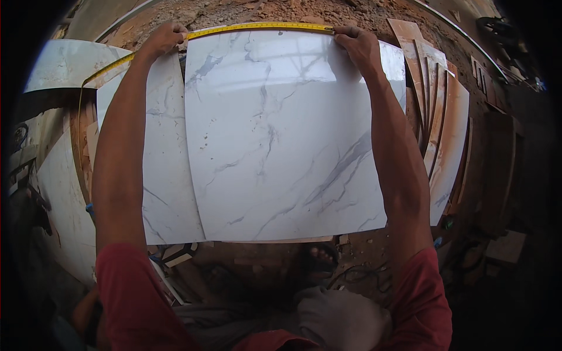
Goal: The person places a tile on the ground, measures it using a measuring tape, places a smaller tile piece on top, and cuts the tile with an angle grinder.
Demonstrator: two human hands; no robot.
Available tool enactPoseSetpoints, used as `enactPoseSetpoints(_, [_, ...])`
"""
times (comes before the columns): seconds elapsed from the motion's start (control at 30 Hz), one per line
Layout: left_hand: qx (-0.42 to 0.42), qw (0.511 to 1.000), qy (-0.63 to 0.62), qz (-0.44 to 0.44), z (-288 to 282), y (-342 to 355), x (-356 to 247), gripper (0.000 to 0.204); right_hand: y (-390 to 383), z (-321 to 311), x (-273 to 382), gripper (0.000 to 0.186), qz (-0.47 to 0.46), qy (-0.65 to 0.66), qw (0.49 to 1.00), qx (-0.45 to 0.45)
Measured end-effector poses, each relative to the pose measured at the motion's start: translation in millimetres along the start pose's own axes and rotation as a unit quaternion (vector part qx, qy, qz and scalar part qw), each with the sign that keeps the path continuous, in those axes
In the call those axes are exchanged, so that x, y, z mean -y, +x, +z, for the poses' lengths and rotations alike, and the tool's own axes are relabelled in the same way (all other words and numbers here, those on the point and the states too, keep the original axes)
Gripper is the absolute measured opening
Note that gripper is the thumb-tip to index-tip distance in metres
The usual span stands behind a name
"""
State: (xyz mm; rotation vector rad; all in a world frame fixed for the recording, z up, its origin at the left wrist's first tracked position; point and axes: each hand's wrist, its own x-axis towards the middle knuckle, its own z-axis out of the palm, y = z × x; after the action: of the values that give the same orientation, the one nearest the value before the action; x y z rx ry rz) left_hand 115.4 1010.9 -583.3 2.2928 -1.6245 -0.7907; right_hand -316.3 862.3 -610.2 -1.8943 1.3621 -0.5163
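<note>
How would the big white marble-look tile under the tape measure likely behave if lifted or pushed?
The marble-look tile looks rigid: its edges stay straight and it spans flat, so it would probably not flex. Its glossy face mirrors the light, so it may be slippery to grip. Being large and thin, it is likely heavy and could chip or crack at a corner if dropped on the rubble.

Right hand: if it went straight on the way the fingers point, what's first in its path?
The right hand points away over the tile's far edge, on the yellow tape measure. Beyond looks like bare rubble ground; depth unclear.
</note>
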Motion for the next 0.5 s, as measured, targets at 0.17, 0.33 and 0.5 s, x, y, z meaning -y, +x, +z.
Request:
enactPoseSetpoints(0.17, [0.012, 1.0, -0.017, 0.012, -1, -2, -2, 0.022, -11, 5, 14, 0.033, 0.003, -0.066, 0.997, -0.046])
enactPoseSetpoints(0.33, [-0.023, 1.0, -0.015, 0.014, 5, 0, 2, 0.022, -22, 18, 28, 0.025, 0.029, -0.107, 0.987, -0.12])
enactPoseSetpoints(0.5, [-0.034, 0.999, 0.015, -0.021, 8, 5, -2, 0.027, -24, 24, 32, 0.016, -0.004, -0.114, 0.979, -0.169])
